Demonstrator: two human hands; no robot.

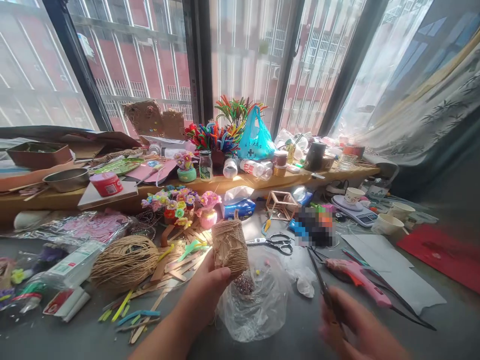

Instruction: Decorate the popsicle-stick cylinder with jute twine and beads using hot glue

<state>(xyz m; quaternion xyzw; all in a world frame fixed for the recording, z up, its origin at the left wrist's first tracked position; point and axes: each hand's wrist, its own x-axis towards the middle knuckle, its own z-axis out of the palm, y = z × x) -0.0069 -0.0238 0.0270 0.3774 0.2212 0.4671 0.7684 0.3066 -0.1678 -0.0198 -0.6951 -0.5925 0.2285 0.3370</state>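
Note:
My left hand [204,295] is wrapped around a twine-wrapped cylinder [229,247], thumb across its front, holding it up over the table. Rows of brown twine circle its ends, with a smoother brown band between. Below it lies a clear plastic bag [255,315] with small dark reddish beads [244,284] in it. My right hand [348,325], smeared by motion, is closed on a long, slim dark tool [325,287] pointing up and away; its kind is unclear. Right of that tool lies a pink hot glue gun [356,276]. Scissors [275,243] lie beyond the bag.
A big ball of twine [125,262] and scattered wooden sticks [174,272] lie at left. White paper [393,270], a red sheet [446,252] and a scale [354,210] with a cup are at right. Flower pots, bottles and a blue bag [257,140] crowd the back.

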